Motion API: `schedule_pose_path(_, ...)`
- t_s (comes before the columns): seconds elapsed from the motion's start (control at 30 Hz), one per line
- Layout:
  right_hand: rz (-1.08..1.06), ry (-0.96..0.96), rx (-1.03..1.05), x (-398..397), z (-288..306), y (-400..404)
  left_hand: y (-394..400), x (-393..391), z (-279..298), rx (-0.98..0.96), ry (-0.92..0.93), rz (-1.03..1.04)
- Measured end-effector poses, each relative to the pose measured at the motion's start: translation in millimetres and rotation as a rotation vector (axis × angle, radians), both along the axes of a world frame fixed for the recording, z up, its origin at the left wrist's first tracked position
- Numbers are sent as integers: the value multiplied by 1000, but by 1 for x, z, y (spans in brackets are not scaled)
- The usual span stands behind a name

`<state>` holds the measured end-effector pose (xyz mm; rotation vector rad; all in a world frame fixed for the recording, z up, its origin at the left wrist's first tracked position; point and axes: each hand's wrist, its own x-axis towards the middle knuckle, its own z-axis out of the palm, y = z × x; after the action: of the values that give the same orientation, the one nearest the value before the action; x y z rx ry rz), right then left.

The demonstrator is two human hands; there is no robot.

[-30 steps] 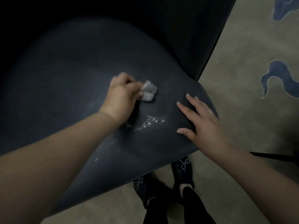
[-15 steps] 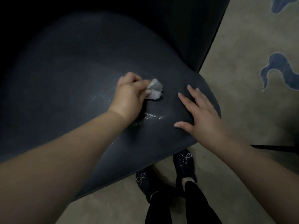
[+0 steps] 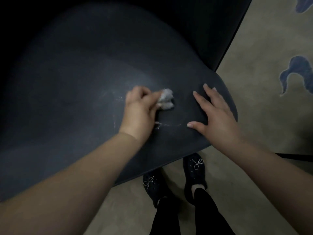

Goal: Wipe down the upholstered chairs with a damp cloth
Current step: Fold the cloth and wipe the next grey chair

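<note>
Cloth (image 3: 165,98) sits bunched mid-seat, pinched in curled left hand (image 3: 139,111) fingers, having slid toward 3 o'clock since a second ago. Wet streak at 6 o'clock has shrunk, so wiping works. Right hand (image 3: 214,114) stays flat, fingers spread, bracing the chair seat (image 3: 76,92).

This looks like a room in a home. A dark upholstered chair (image 3: 84,82) fills most of the frame, and at the right a beige carpet (image 3: 264,82) with blue cloud-like patterns (image 3: 298,72) covers the floor.
</note>
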<state>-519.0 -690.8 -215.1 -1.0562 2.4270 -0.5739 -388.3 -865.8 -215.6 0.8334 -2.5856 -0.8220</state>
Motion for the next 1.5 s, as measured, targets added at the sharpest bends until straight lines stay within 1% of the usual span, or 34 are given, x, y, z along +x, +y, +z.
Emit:
schedule_pose_path(0.1, 1, 1, 3, 0, 0, -1, 14, 29, 1, -17, -4, -181)
schedule_pose_path(0.17, 8, 6, -3, 0, 0, -1, -9, 45, 4, -73, -39, -176)
schedule_pose_path(0.2, 11, 7, -5, 0, 0, -1, -26, 49, 5, -108, -58, -122)
schedule_pose_path(0.27, 16, 9, -10, -1, -1, 0, -55, 45, 4, -133, -100, 64)
schedule_pose_path(0.33, 25, 10, -12, -1, -3, 0, -61, 34, 2, -68, -100, 231)
schedule_pose_path(0.37, 27, 16, -16, -2, -4, 0, -52, 28, 1, -43, -78, 267)
schedule_pose_path(0.4, 28, 23, -17, -2, -5, 0, -36, 24, 0, -35, -55, 264)
schedule_pose_path(0.5, 36, 44, -23, -3, -7, 2, 14, 37, 2, 11, -15, 109)
schedule_pose_path(0.57, 48, 48, -10, -3, -6, 2, 10, 55, 5, 5, -39, 63)
schedule_pose_path(0.6, 53, 47, 0, -2, -6, 2, -5, 60, 6, -34, -57, 96)
schedule_pose_path(0.67, 56, 46, 8, -1, -5, 2, -45, 61, 7, -97, -96, 288)
schedule_pose_path(0.73, 51, 38, 1, -1, -4, 2, -77, 54, 5, -48, -126, 487)
schedule_pose_path(0.77, 48, 33, 0, -1, -4, 1, -79, 48, 3, -16, -125, 528)
schedule_pose_path(0.8, 45, 31, 0, -1, -3, 1, -72, 43, 1, -6, -120, 527)
schedule_pose_path(0.87, 39, 26, 4, -1, -3, 1, -38, 36, -1, -35, -62, 443)
schedule_pose_path(0.97, 34, 26, -2, 0, -3, 0, 7, 50, 6, -10, -9, 136)
schedule_pose_path(1.0, 38, 26, -2, 1, -3, 0, 7, 57, 9, -8, -28, 43)
schedule_pose_path(1.03, 41, 24, 0, 1, -2, 0, -3, 61, 10, -37, -48, 2)
schedule_pose_path(1.07, 44, 22, 2, 0, -2, 0, -18, 61, 9, -72, -62, 37)
schedule_pose_path(1.1, 46, 24, 2, 0, -3, 1, -35, 58, 7, -104, -65, 161)
schedule_pose_path(1.13, 48, 27, -2, 0, -3, 2, -53, 52, 5, -98, -76, 337)
schedule_pose_path(1.17, 48, 26, -8, 0, -4, 2, -67, 46, 3, -61, -85, 514)
schedule_pose_path(1.2, 45, 20, -15, 0, -4, 3, -74, 38, 3, -10, -90, 646)
schedule_pose_path(1.23, 45, 14, -20, 0, -5, 3, -70, 30, 2, 7, -91, 698)
schedule_pose_path(1.27, 46, 11, -23, 0, -5, 3, -57, 22, 1, 10, -83, 679)
schedule_pose_path(1.3, 48, 11, -23, 0, -4, 3, -38, 16, -1, -14, -55, 601)
schedule_pose_path(1.37, 44, 7, -19, -1, -4, 3, 10, 16, -1, -34, -6, 366)
schedule_pose_path(1.4, 42, 5, -18, -1, -3, 4, 29, 21, 1, -7, -2, 248)
schedule_pose_path(1.47, 47, 0, -16, -1, -2, 3, 39, 30, 6, 52, -8, 97)
schedule_pose_path(1.5, 50, -5, -9, -1, -2, 4, 35, 30, 7, 57, -14, 82)
